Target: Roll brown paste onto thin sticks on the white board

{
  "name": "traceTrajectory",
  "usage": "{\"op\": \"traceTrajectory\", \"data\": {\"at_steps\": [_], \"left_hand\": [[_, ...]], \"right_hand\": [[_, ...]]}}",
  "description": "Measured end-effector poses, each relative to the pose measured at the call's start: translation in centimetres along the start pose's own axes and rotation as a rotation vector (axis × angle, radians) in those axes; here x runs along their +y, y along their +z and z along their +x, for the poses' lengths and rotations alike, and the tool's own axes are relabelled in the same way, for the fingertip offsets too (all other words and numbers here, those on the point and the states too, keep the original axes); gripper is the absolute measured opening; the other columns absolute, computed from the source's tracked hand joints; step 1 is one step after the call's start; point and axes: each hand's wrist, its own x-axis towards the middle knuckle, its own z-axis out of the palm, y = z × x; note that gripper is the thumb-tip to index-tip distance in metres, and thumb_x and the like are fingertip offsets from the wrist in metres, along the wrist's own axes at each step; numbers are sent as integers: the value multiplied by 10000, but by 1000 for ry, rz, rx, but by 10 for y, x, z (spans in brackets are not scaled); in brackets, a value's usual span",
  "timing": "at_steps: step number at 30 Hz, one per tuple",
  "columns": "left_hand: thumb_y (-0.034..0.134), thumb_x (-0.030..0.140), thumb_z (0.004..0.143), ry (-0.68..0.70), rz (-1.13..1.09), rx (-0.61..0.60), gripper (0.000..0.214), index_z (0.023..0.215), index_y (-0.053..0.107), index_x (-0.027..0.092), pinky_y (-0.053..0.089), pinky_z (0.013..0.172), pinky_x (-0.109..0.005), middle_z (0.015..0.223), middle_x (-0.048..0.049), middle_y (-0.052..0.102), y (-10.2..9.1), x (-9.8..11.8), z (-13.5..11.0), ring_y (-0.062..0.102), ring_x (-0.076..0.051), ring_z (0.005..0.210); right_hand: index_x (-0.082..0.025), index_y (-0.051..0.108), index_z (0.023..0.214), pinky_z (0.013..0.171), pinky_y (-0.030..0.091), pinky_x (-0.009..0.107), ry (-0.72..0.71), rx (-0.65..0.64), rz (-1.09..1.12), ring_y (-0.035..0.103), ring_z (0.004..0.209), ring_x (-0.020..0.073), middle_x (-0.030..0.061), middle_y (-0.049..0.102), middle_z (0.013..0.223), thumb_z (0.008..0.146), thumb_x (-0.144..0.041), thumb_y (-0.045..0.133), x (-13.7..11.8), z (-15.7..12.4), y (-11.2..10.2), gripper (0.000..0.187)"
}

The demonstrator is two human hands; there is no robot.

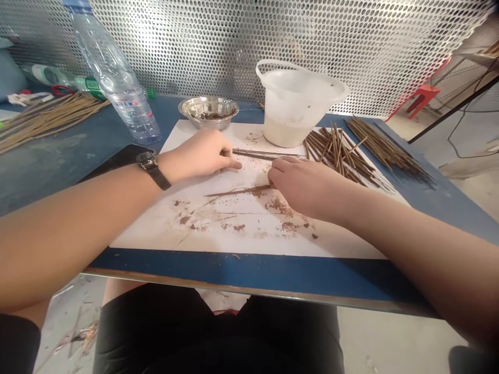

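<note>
1. Left hand (pixel 198 153), half-closed, pinches thin sticks (pixel 267 154) running toward 3 o'clock.
2. Right hand (pixel 307 187), half-closed, touches a coated stick (pixel 237 191) lying toward 9 o'clock; any grip is hidden.
3. Loose sticks (pixel 339 153) lie at 1 o'clock.

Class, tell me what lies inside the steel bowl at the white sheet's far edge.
The shiny steel bowl holds dark brown crumbly bits; its near wall hides its bottom.

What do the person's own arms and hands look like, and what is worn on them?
The forearms are bare, without sleeves, and the left hand and right hand wear no gloves. A wristwatch with a metal case and black strap sits on the left wrist.
</note>
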Motion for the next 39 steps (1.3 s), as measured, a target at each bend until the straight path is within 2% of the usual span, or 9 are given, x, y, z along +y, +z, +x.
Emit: {"op": "traceTrajectory", "data": {"at_steps": [4,7,10,13,17,22,30,36,39], "left_hand": [[681,423,983,117,35,-33,277,839,808,223,509,840,-392,828,-86,782,3,2,-1,721,-273,857],[609,317,999,193,73,-33,241,993,834,230,508,935,-388,1062,-97,838,6,5,-3,740,-283,1022],[544,264,1009,207,106,-61,303,1088,835,238,498,1009,-399,1213,-101,839,7,8,-6,728,-292,1142],[544,274,1004,164,104,-63,324,1143,836,252,494,1046,-396,1305,-97,832,6,10,-7,714,-297,1215],[631,322,973,122,85,-32,232,1003,846,239,508,990,-390,1103,-94,863,5,14,-7,748,-299,1086],[693,355,949,102,87,-7,209,833,821,235,506,872,-369,755,-67,786,4,19,-10,729,-273,866],[667,379,1000,35,133,-14,395,634,636,232,468,760,-394,610,-61,637,3,19,-10,629,-249,675],[683,356,967,35,127,-20,341,660,582,247,480,848,-408,601,-36,611,7,14,-7,646,-262,719],[685,370,969,25,116,-33,350,661,570,249,481,870,-422,601,-36,603,6,14,-7,650,-271,732]], "right_hand": [[-105,781,1120,804,566,412,109,58,192,738,1001,315,208,773,1130,1115,-202,428,-9,7,-10,366],[-51,740,1363,1029,588,519,38,136,348,707,1297,405,278,734,1411,1177,-498,377,-28,8,-12,605],[11,519,1654,1263,453,623,-95,102,453,444,1626,486,324,466,1746,1106,-794,323,-51,1,-8,993],[38,348,1751,1363,318,650,-139,-18,519,237,1723,498,323,263,1835,1031,-925,277,-70,-12,-6,1204],[42,335,1757,1391,271,649,-104,-64,531,199,1732,486,313,221,1837,1041,-913,258,-81,-19,-6,1196],[59,314,1756,1397,200,694,-67,-2,534,170,1738,479,324,218,1827,1057,-893,230,-67,3,4,1184],[25,350,1758,1397,286,609,-91,-75,549,241,1727,455,292,255,1830,1058,-885,294,-64,-16,-5,1150],[62,328,1751,1404,238,635,-29,-18,541,185,1740,458,312,239,1830,1082,-848,243,-54,2,3,1132],[54,339,1750,1394,273,631,-30,-24,528,211,1734,463,310,266,1825,1062,-875,272,-53,-5,5,1158]]}}
